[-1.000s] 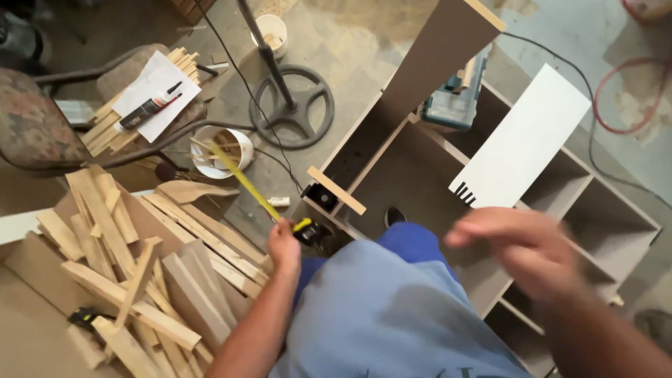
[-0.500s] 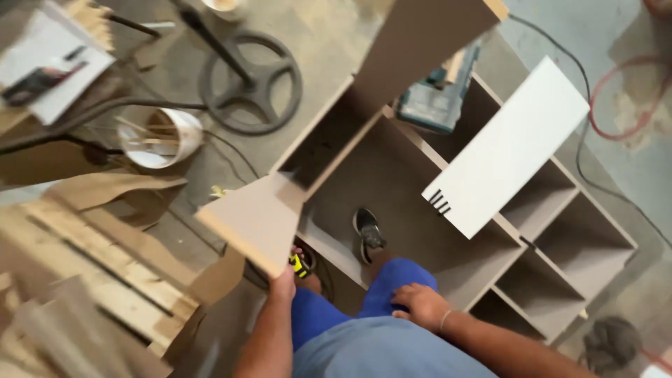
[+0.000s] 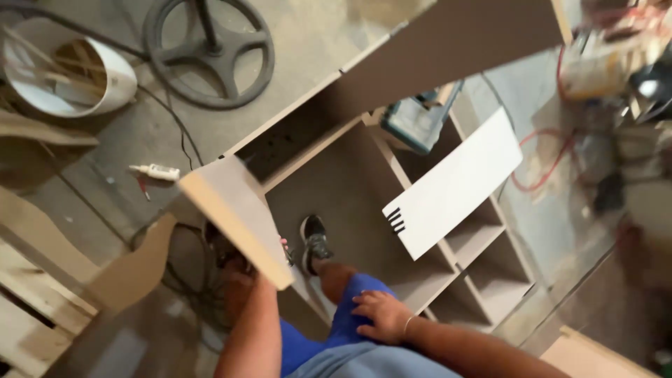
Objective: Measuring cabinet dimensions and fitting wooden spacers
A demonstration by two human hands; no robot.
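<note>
Long tan fibreboard panel (image 3: 234, 213) is held at its near end, over the open cabinet (image 3: 490, 280); left hand (image 3: 241, 269) grip hidden. Right hand (image 3: 381, 315) rests spread on thigh. Judged stiff, weighty; best gripped by both edges.

Dusty concrete floor (image 3: 329, 42) carries pretty much everything here: a white bucket (image 3: 66, 73) tipped on its side top left, a dark wheel-shaped stand base (image 3: 210, 49) next to it with cables trailing off, and a small white tube (image 3: 155, 171) lying by itself. The big grey cabinet carcass (image 3: 350, 189) lies on its back on the floor (a white panel (image 3: 455, 183) rests across its dividers, a blue-green power tool (image 3: 414, 124) sits at its upper edge). Wood offcuts (image 3: 35, 266) pile up at the left, and a red cord (image 3: 546, 164) curls off to the right.
</note>
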